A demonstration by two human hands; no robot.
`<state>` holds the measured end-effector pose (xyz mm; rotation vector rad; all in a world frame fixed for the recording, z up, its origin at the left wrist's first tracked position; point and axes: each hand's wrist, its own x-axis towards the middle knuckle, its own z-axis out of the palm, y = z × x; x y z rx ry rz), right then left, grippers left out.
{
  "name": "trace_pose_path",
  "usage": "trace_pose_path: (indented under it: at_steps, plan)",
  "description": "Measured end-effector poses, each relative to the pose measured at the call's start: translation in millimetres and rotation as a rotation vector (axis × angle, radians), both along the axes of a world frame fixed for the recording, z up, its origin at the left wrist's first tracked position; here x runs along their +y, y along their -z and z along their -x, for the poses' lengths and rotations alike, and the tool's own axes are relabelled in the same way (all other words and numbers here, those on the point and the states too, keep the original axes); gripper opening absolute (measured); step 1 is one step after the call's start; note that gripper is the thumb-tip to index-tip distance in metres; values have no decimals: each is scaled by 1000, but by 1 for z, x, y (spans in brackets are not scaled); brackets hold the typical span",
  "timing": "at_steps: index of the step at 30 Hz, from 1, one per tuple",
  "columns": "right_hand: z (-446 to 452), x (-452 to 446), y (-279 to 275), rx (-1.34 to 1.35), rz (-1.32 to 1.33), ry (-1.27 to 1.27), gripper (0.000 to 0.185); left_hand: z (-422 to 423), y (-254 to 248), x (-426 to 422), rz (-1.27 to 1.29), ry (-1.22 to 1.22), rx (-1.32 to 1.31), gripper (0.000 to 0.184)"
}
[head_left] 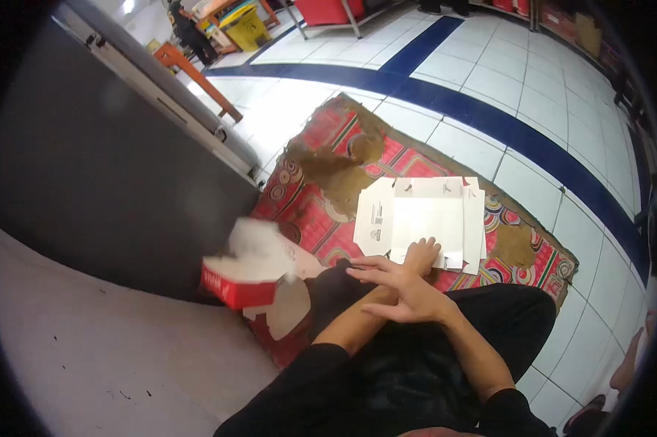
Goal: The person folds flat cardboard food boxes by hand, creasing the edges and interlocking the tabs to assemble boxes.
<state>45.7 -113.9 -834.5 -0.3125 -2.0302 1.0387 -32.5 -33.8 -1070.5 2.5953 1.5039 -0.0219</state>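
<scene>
My arms are crossed. My left hand [421,256] reaches to the right, and its fingers lie on the lower edge of a flat white cardboard box blank [427,218]. That blank rests on other flat blanks, with creased flaps and small dark print. My right hand [405,290] passes over my left forearm, fingers stretched out toward the left, with nothing in it. Beyond its fingertips, to the left, a folded red and white carton [239,291] looks smeared by motion near the wall. Another white cardboard piece [290,309] lies below that carton, partly hidden by it.
I sit on a worn red patterned mat [321,240] with torn brown patches. A dark grey panel [110,153] and pale wall stand at the left. White tiles [540,189] with blue strips surround the mat. Farther back are a yellow bin [247,28] and a standing person [190,33].
</scene>
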Motion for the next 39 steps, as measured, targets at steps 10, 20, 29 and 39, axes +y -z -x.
trace_pose_path:
  at_steps: [10, 20, 29, 39]
  plan:
    - [-142, 73, 92, -516, 23, 902, 54, 34, -98, 22, 383, -89, -368, 36]
    - [-152, 79, 114, -418, 360, 623, 40, 48, -142, 24, 114, -131, -637, 28]
    - [-130, 97, 200, -820, 258, 722, 28, 50, -377, -45, -479, 127, -771, 49]
    - [-125, 84, 194, -594, 319, 793, 23, 127, -504, -104, -1216, 313, -655, 45]
